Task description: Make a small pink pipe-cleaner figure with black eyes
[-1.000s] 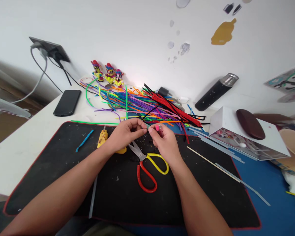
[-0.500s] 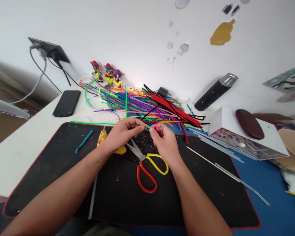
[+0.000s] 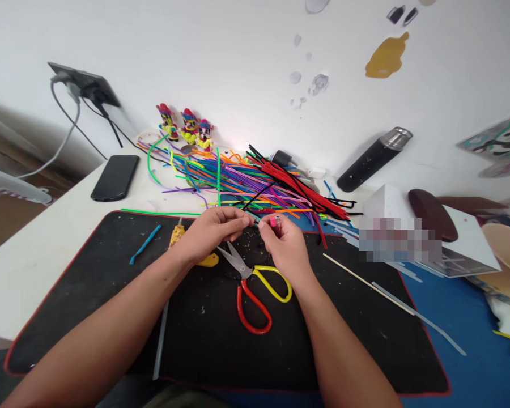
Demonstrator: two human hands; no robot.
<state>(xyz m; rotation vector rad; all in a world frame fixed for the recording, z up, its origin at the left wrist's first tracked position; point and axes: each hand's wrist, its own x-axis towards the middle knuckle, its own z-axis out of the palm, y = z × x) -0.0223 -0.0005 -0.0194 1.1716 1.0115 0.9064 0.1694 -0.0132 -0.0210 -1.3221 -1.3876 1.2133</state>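
Left hand (image 3: pixel 221 229) has edged nearer the right hand (image 3: pixel 287 243).
Both sets of fingers pinch nearly closed on a tiny dark piece (image 3: pixel 256 221) above the mat (image 3: pixel 204 340), seemingly for fine control; its shape is hidden. Scissors (image 3: pixel 243 271) lie open, handles nearest the person, probably for easy reach. A wrist partly covers the yellow glue gun (image 3: pixel 177 236).
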